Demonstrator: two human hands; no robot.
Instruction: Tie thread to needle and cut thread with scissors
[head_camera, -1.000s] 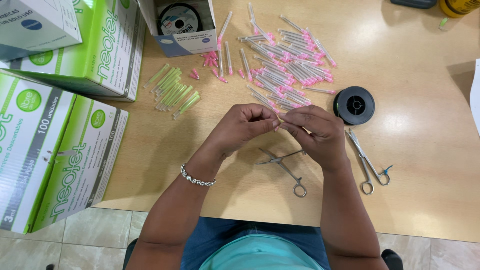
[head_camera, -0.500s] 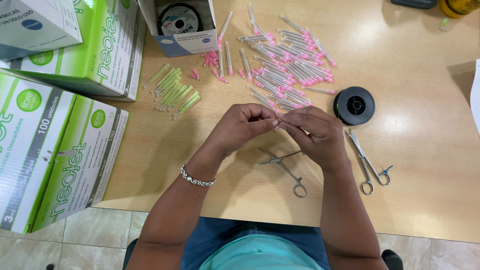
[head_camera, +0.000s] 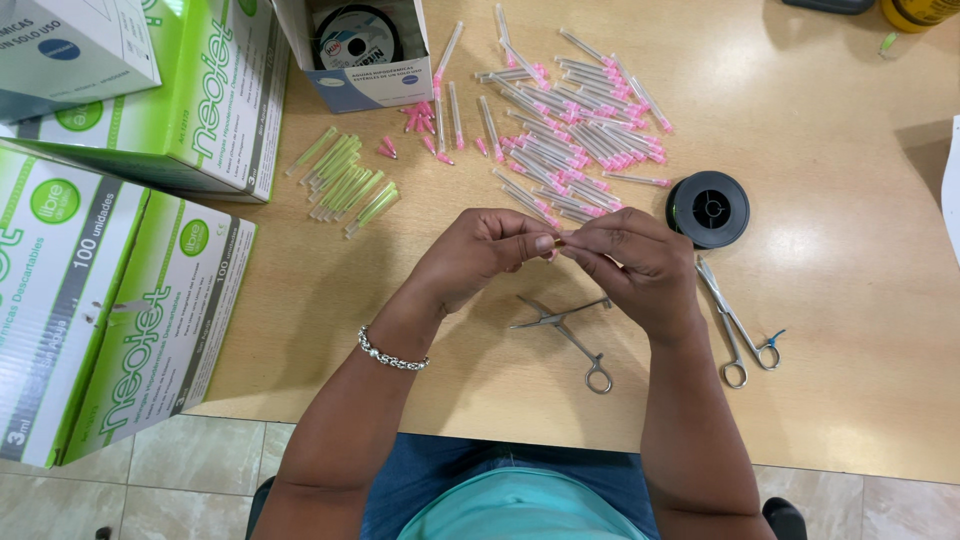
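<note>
My left hand (head_camera: 478, 250) and right hand (head_camera: 632, 262) meet over the middle of the table (head_camera: 850, 250), fingertips pinched shut on a small capped needle (head_camera: 556, 242) held between them. Steel forceps (head_camera: 570, 335) lie just below my hands, near the front edge, and scissors (head_camera: 740, 325) rest beside my right wrist. A black spool (head_camera: 709, 208) sits just past my right hand. Pink-capped needles (head_camera: 575, 130) are scattered toward the far edge, green caps (head_camera: 345, 180) lie to their left, and green-and-white boxes (head_camera: 120, 290) crowd the left edge.
</note>
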